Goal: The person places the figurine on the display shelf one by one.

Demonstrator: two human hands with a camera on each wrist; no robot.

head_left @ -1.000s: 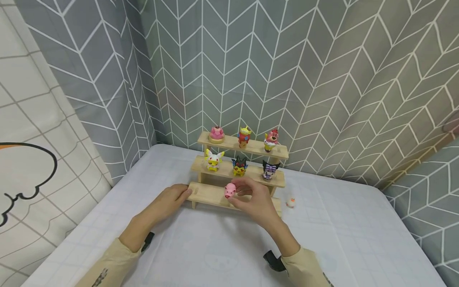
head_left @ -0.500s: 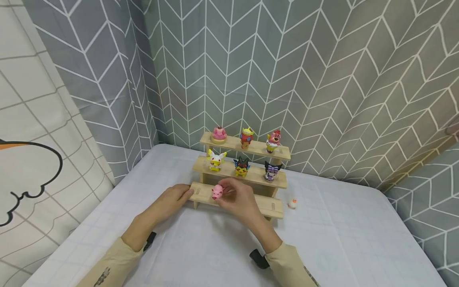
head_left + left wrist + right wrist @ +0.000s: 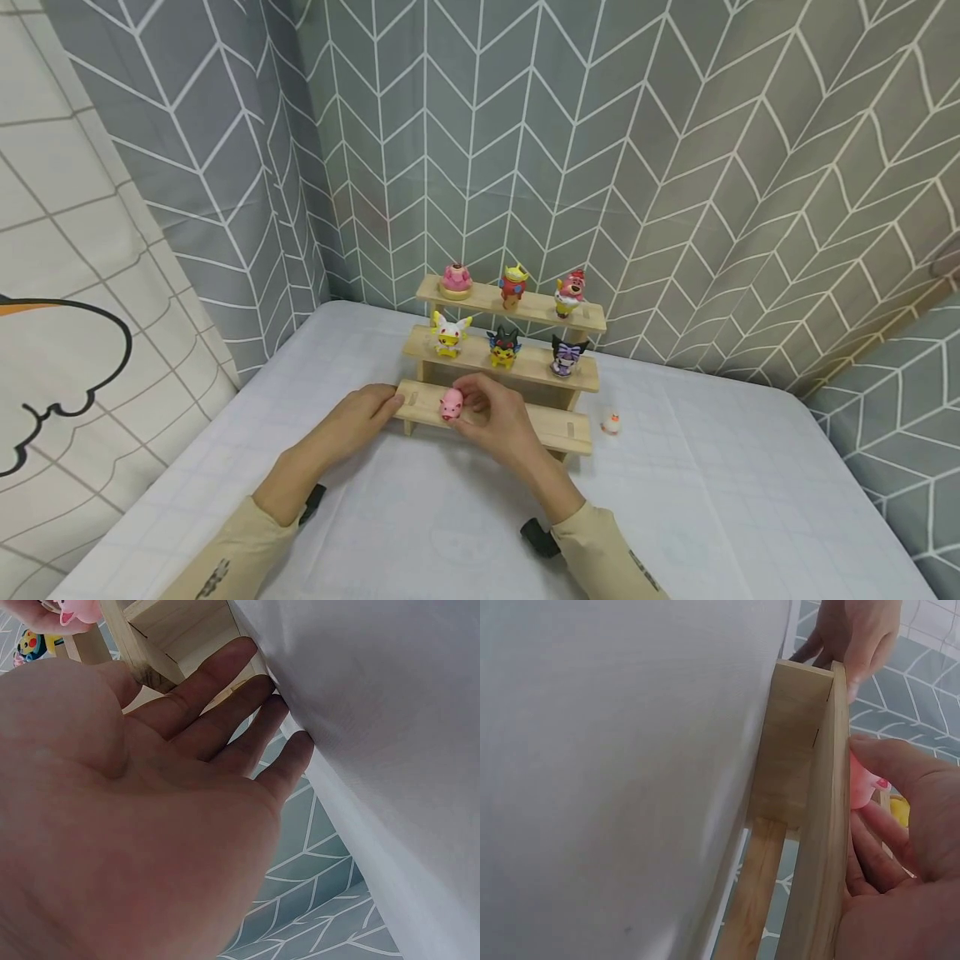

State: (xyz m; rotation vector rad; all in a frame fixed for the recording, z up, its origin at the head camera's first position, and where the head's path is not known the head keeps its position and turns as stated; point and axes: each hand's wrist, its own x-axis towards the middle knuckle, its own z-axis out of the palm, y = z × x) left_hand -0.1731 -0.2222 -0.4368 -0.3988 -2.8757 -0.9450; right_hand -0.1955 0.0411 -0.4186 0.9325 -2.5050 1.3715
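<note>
A pink pig figurine (image 3: 452, 404) is on the lowest step of a three-tier wooden display stand (image 3: 551, 425), left of its middle. My right hand (image 3: 498, 421) pinches the pig between thumb and fingers; in the right wrist view the pink figure (image 3: 861, 784) shows between them, against the board. At the left end of that step my left hand (image 3: 363, 417) holds the stand, thumb on top of the board. In the left wrist view the fingers (image 3: 217, 712) of this hand extend past the board's end, close to the tablecloth.
Several figurines stand on the upper two steps, among them a purple-and-black one (image 3: 566, 357) and a white-eared yellow one (image 3: 448, 335). A small white figure (image 3: 611, 425) sits on the white tablecloth (image 3: 697, 500) right of the stand. Patterned curtains (image 3: 480, 150) hang behind.
My right hand has moved left along the lowest step with the pig and come down slightly onto the board. The left hand stays at the step's left end.
</note>
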